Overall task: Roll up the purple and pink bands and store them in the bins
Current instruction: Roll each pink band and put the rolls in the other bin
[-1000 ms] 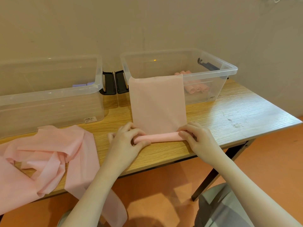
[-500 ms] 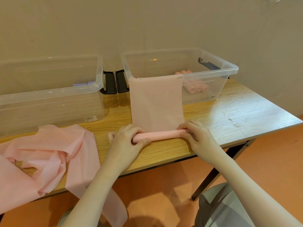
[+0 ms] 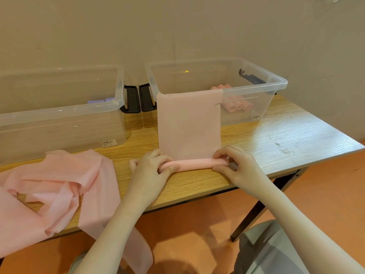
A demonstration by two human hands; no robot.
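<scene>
Left hand [image 3: 152,171] and right hand [image 3: 236,165] pinch the pink band [image 3: 189,125] roll near the bench's front edge; uneven pressure may skew it

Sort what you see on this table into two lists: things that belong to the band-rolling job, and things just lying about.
Part of the job:
pink band being rolled
left hand
right hand
right bin with pink rolls
left bin with purple rolls
pile of loose pink bands

Just there:
table
black bin latches
</scene>
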